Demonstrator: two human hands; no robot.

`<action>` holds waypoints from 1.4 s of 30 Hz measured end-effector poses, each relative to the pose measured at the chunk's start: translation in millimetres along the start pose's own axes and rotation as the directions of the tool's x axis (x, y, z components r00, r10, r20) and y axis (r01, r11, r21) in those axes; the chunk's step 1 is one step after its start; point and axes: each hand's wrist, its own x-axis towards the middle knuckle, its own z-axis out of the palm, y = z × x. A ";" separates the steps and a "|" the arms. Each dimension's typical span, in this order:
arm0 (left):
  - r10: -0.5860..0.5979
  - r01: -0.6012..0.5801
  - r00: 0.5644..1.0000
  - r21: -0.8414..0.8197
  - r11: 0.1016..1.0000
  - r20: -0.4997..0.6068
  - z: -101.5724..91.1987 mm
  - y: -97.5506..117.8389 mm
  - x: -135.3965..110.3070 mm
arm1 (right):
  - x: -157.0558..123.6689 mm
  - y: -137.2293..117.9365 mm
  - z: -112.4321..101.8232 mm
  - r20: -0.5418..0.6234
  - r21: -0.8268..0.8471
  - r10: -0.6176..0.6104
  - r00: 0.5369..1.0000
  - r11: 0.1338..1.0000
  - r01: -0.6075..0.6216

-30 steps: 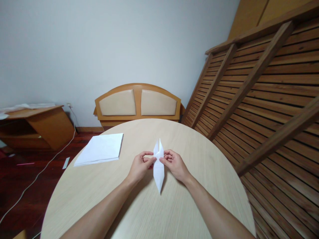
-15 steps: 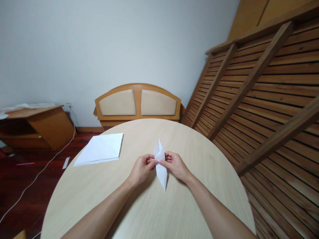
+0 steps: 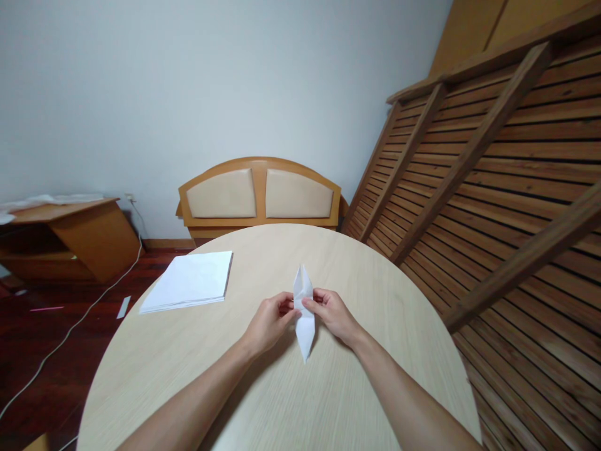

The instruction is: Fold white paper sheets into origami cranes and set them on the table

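Holds a narrow white paper fold (image 3: 305,332) just above the round wooden table (image 3: 282,401), near its middle, long axis running away from the body, split tip far, single point near. Pinches its waist from both sides: left hand (image 3: 270,322) with thumb and forefinger closed on the left edge, right hand (image 3: 333,313) mirrored on the right edge, fingertips almost meeting across the paper. Cannot tell from this angle whether the near point touches the tabletop or hangs just clear of it. Best done, by the look of it, with light and even pressure: press only along the crease line, match both sides before flattening, and run the thumbs outward from the centre rather than squeezing in one spot. Keep the two far tips together and level. Avoid twisting the wrists, which would likely skew so thin a shape or tear it at the waist. Rest the forearms on the table for steadiness. Leaves untouched a stack of white sheets (image 3: 190,282), well apart to the left, near the table's edge. Beyond: a padded wooden headboard (image 3: 260,191) against the pale wall, a slatted bed frame (image 3: 493,188) leaning at right, a low cabinet (image 3: 70,238) and a white cable (image 3: 70,332) across the dark floor at left.
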 end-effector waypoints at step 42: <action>-0.231 0.187 0.951 -0.213 0.959 -0.207 -4.7 2.5 7.1 | -1.0 8.2 -3.5 -0.009 0.022 0.189 0.982 0.982 -0.189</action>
